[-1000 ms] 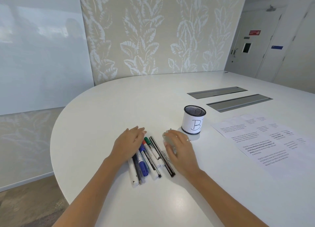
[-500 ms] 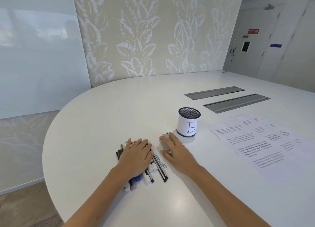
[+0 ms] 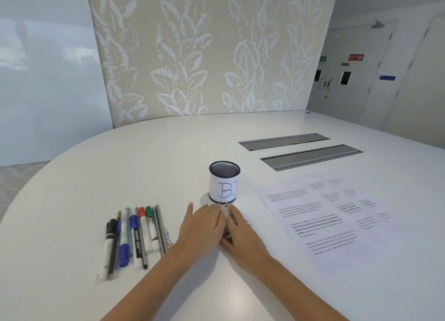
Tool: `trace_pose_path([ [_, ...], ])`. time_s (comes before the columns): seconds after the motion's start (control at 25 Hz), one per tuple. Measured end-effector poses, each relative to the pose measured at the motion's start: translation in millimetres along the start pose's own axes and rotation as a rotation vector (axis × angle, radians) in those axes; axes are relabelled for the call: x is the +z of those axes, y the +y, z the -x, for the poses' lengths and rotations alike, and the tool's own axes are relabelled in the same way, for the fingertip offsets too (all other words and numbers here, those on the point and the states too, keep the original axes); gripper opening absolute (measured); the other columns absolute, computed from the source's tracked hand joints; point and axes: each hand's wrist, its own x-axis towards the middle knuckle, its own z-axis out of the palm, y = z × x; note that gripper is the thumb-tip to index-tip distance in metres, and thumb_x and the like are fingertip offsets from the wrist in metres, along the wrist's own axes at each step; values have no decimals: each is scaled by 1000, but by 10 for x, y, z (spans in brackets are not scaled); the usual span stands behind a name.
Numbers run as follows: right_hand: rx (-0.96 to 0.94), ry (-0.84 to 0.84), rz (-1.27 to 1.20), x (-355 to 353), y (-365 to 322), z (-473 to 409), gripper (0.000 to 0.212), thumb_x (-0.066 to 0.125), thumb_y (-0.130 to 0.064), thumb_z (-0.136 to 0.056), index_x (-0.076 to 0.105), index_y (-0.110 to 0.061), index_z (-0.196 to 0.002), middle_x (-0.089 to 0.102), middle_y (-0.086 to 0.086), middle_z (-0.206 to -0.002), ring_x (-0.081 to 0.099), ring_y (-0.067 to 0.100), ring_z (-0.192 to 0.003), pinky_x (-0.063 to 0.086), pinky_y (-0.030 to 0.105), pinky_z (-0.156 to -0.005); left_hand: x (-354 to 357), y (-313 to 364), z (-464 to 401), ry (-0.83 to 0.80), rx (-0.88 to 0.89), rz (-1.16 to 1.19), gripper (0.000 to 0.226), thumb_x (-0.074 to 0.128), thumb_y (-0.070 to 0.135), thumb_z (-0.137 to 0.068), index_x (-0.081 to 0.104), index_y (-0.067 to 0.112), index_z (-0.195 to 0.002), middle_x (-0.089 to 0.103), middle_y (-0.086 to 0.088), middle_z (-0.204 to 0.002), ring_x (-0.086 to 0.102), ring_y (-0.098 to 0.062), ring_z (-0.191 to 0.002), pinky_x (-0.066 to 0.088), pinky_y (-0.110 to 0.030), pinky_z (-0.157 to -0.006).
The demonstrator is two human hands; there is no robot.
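Two bare forearms enter from the near edge of the white bench [image 3: 144, 166] and converge at its middle.

The left hand [image 3: 202, 228] lies flat, fingers [image 3: 218, 216] straight and together, angled toward the right. The right hand [image 3: 244, 237] lies beside it, fingers extended and angled left, so that the two sets of fingertips meet. Neither hand grips anything.

Small items lie under and between the fingertips. A pale small object [image 3: 225, 208] and the end of a dark pen [image 3: 231, 216] show there; what else is covered cannot be told. These items sit just in front of the pen cup, touching or nearly touching its base.

To the left of the hands, apart from them, a row of pens and markers [image 3: 134, 236] lies side by side, tips pointing away. It includes black, blue, red-capped and green-capped ones. A few paper clips [image 3: 168, 238] lie at the row's right edge.

Beyond the hands the pen cup [image 3: 224, 183], black mesh with a white label marked "B", stands upright. Printed sheets [image 3: 325, 222] lie flat to the right.

Farther back, two grey cable slots [image 3: 310, 156] are set into the surface. A leaf-patterned wall [image 3: 204, 55] stands behind, with doors [image 3: 349, 79] at far right.
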Motion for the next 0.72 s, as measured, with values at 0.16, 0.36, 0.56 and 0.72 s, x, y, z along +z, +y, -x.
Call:
trace_pose_path([
  [0.16, -35, -7, -32, -199, 317, 74, 61, 47, -34, -91, 25, -22, -146, 20, 0, -154, 57, 23, -106, 48, 29, -82, 222, 400, -140, 7, -129, 517, 41, 22, 44, -97, 53, 24, -116, 62, 7, -121, 50, -13, -119, 15, -42, -114],
  [0.36, -123, -138, -274, -509, 470, 115, 50, 48, -22, -92, 36, -29, -140, 24, 9, -153, 34, 23, -137, 34, 22, -94, 255, 675, -183, 107, -284, 730, 37, 25, 43, -98, 54, 25, -84, 67, 6, -85, 61, -18, -89, 38, -49, -99],
  [0.56, -82, 93, -274, -958, 942, 202, 41, 54, -21, -92, 51, -21, -133, 43, 5, -143, 38, 18, -134, 27, 19, -104, 309, 885, -373, 397, -142, 238, 62, 17, 49, -89, 54, 12, -121, 58, -9, -126, 45, -31, -125, 34, -48, -105],
  [0.72, 162, 216, -195, -1380, 1651, 162, 38, 57, -20, -91, 53, -9, -127, 54, 10, -131, 48, 24, -123, 33, 22, -97, 442, 1564, -543, 247, 80, 201, 61, 26, 42, -92, 36, 8, -142, 31, -10, -153, 17, -24, -144, 8, -30, -114],
])
